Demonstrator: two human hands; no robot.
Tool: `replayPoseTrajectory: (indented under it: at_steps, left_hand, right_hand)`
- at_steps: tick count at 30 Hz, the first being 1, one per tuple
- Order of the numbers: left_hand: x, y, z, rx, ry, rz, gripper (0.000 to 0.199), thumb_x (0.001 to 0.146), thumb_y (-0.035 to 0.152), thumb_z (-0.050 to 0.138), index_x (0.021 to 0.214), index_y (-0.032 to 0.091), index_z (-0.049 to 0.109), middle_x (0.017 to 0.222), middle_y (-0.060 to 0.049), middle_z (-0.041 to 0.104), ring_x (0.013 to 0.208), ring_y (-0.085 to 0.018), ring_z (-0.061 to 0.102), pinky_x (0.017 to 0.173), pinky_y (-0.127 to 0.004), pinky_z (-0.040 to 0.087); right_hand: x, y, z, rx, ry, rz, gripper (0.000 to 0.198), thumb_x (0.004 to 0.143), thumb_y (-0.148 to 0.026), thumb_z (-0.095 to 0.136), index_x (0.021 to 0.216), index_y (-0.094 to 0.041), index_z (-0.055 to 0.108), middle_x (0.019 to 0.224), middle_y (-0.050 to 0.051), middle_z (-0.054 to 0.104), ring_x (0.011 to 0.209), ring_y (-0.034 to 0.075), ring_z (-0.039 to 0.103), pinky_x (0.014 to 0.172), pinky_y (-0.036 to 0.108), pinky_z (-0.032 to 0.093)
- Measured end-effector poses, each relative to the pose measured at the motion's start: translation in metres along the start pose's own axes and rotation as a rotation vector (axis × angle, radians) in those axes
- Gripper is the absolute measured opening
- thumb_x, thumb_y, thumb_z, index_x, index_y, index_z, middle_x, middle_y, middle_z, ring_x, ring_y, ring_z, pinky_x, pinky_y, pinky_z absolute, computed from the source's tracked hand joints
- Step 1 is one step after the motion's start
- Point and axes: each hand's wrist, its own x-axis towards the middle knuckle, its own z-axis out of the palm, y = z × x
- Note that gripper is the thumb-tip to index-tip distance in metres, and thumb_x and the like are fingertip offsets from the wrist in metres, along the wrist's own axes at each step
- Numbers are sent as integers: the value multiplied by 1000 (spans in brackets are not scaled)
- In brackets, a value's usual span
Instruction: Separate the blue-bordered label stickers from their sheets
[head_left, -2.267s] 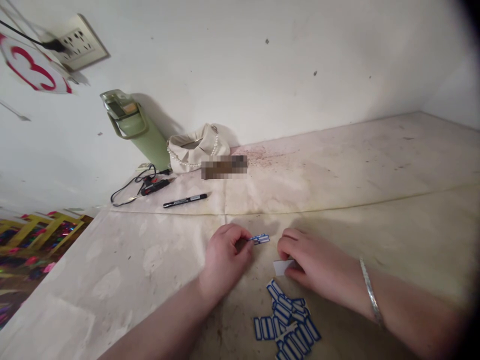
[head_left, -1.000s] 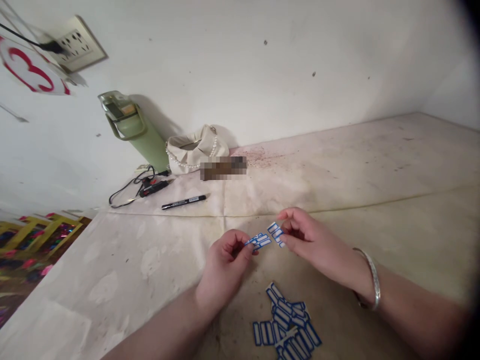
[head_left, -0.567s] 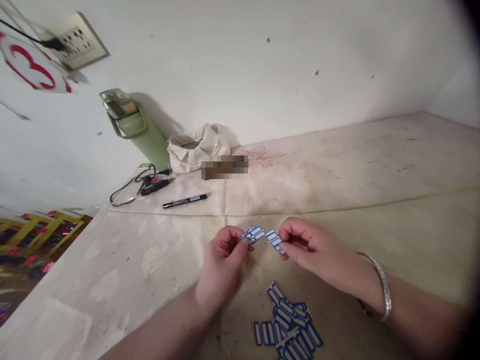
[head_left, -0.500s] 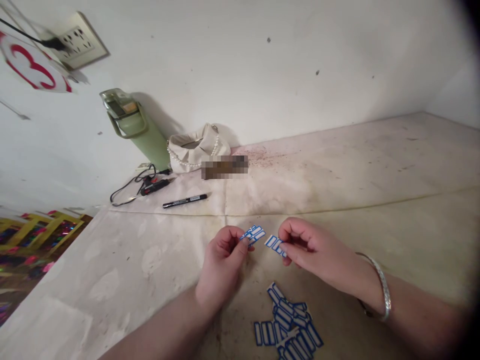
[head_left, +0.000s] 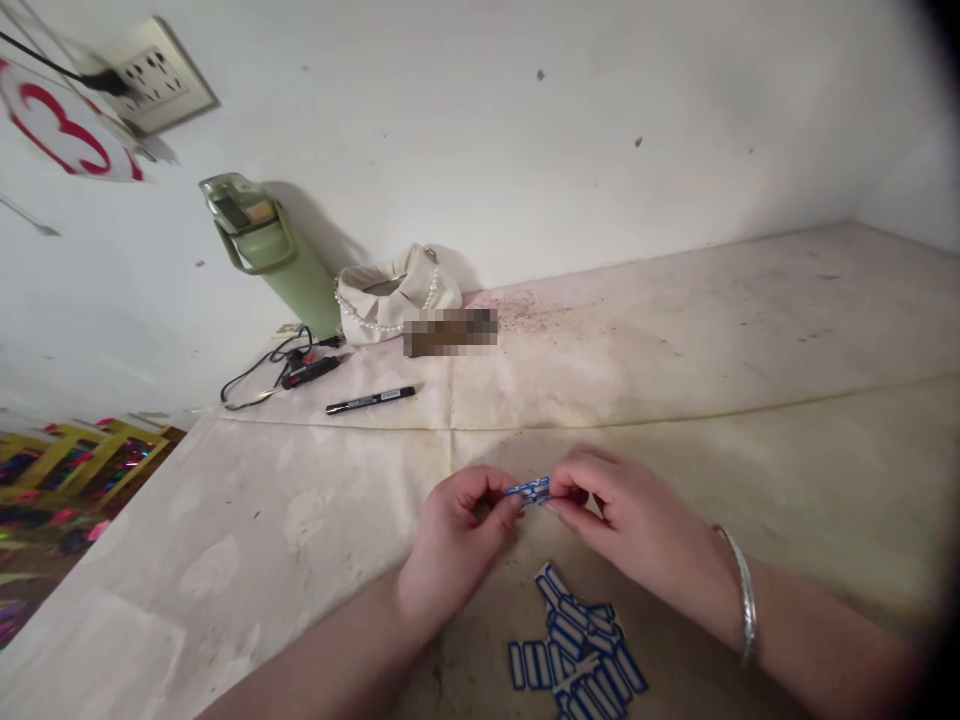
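Note:
Between my two hands is a small bunch of white sticker pieces with blue outlines (head_left: 534, 489), pinched at both ends. My left hand (head_left: 466, 525) grips the left end between thumb and curled fingers. My right hand (head_left: 616, 508), with a silver bangle at its wrist, pinches the right end, and its fingertips hide part of the pieces. Below the hands, on the cloth, lies a loose pile of similar blue-outlined sticker pieces (head_left: 571, 640), overlapping at several angles.
A black marker (head_left: 370, 400) lies on the stained cloth-covered table (head_left: 300, 560). Behind it are a black glue gun (head_left: 311, 372) with its cord, a green bottle (head_left: 292, 275), a cream bag (head_left: 360, 300) with a pearl strap, and a pixelated object (head_left: 450, 332). A wall socket (head_left: 161, 80) is at upper left.
Half a second ago each hand held its own pieces, slightly apart. Now the hands have come together, and the pieces meet in one bunch held from both sides. The pile is unchanged.

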Motion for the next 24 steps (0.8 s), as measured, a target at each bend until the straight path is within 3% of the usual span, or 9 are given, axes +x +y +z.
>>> replayPoseTrajectory:
  at_steps: [4,9,13,17,24]
  left_hand:
    - [-1,2,0,51,-21,23,11,80,22,59,81,16,68,71,-3,66,64,-13,55,57,-22,43]
    - [0,3,0,220,-25,148,8,79,18,60,79,17,68,73,-3,66,70,-14,58,64,-25,44]
    - [0,4,-2,291,-65,208,13,85,23,55,84,18,68,76,-4,66,74,-16,58,68,-27,44]
    - [-1,5,-3,310,-82,212,17,84,30,58,91,19,68,79,-4,66,74,-17,59,68,-29,45]
    - [0,4,1,361,-41,187,9,78,15,60,80,20,67,75,-1,67,72,-15,60,66,-27,45]
  right_hand:
    - [0,3,0,-27,1,-71,12,77,-10,54,71,-20,53,84,2,58,75,15,54,65,26,42]
    - [-2,3,3,-101,-141,-21,12,77,-10,52,71,-20,53,73,0,58,63,13,51,56,24,37]
    - [-1,5,4,-113,-145,-32,12,77,-9,51,71,-19,52,72,0,58,63,13,51,56,24,37]
    - [-1,7,4,-137,-149,-31,10,78,-12,52,72,-19,54,71,0,58,62,13,51,55,24,36]
    - [0,3,4,-92,-153,10,9,79,-14,53,72,-20,54,70,0,59,60,12,52,55,24,35]
